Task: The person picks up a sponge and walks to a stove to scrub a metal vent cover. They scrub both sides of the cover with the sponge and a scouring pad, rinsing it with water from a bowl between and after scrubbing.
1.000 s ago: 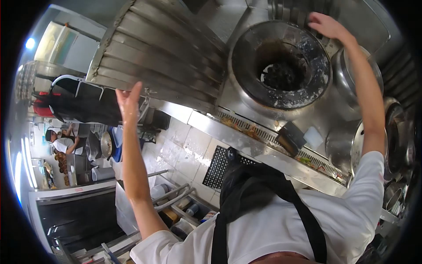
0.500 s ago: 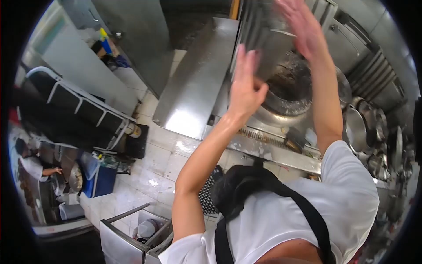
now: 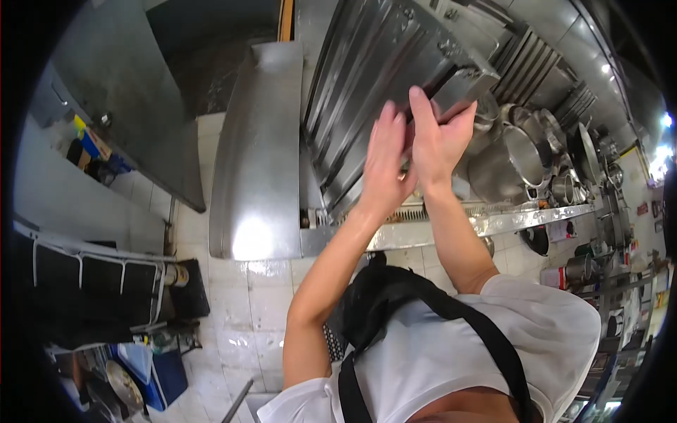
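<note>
My left hand (image 3: 384,158) and my right hand (image 3: 438,148) are raised in front of me, close together with palms turned inward. The fingers of both are extended, the left ones slightly blurred, and the right thumb stands apart. Behind and beyond them a large slatted steel panel (image 3: 363,84) slopes over the stove. Its thick right end (image 3: 474,88) overlaps my right fingertips in this view. Below my hands runs the stove's steel front edge (image 3: 479,227). No held object shows in either hand; the gap between the palms is mostly hidden.
A steel counter (image 3: 261,141) stands left of the panel. Steel pots (image 3: 504,162) crowd the right side, with a wall rack (image 3: 532,67) behind. At left are a grey door (image 3: 127,84), a white-framed black rack (image 3: 84,282) and a blue cooler (image 3: 166,374) on the tiled floor.
My hands have come down and closer together. The view has turned to the right. The slatted panel now covers the area where the round, dark stove opening showed.
</note>
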The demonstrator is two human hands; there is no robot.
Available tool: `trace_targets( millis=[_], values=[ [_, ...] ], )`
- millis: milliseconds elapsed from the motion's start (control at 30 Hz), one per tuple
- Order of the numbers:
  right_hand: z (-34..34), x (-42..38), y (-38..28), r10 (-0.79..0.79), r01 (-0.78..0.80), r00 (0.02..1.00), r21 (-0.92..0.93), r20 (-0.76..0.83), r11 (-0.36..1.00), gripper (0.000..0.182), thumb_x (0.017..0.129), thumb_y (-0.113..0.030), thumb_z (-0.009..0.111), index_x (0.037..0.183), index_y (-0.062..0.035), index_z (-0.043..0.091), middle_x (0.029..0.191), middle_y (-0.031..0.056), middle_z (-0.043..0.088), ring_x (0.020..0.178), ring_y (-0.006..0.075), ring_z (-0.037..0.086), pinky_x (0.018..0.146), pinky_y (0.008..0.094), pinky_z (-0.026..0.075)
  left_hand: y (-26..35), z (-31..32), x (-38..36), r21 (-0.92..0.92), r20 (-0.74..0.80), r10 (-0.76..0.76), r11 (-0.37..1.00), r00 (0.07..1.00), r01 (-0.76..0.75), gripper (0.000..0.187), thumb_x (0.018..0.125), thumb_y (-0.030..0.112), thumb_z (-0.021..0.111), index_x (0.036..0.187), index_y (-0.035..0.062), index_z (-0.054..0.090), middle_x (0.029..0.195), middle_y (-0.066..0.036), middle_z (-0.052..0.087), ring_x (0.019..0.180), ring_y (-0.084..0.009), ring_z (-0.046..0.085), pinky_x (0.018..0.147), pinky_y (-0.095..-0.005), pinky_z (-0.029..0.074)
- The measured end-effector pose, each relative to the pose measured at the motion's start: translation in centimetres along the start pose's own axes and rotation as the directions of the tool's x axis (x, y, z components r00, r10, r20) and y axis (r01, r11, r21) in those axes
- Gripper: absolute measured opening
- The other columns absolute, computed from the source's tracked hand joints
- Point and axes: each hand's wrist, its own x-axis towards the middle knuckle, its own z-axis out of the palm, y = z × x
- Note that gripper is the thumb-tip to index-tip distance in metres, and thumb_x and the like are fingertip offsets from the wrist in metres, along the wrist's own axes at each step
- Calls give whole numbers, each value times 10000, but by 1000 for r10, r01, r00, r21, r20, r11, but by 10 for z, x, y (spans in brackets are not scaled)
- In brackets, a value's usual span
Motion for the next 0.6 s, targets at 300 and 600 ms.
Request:
trace_targets(
  millis=[300, 600],
  values=[
    [57, 27, 2, -102, 97, 993, 83, 61, 992, 372, 849, -89, 740, 1130, 8, 517, 1043, 84, 636, 940, 145, 610, 855, 288, 501, -85, -56, -171, 322, 75, -528, 816, 846, 481, 1054, 743, 197, 836, 1516, -43, 161, 1560, -371, 39, 1426, -536, 192, 1162, -501, 280],
    [92, 46, -24, -116, 137, 984, -161, 135, 977, 379, 844, -155, 743, 1083, 37, 522, 989, 135, 681, 871, 217, 668, 823, 342, 519, -122, -23, -201, 48, -168, -688, 710, 706, 703, 810, 794, -56, 641, 1508, -6, 262, 1545, -233, 316, 1445, -397, 278, 1196, -450, 239]
  ],
)
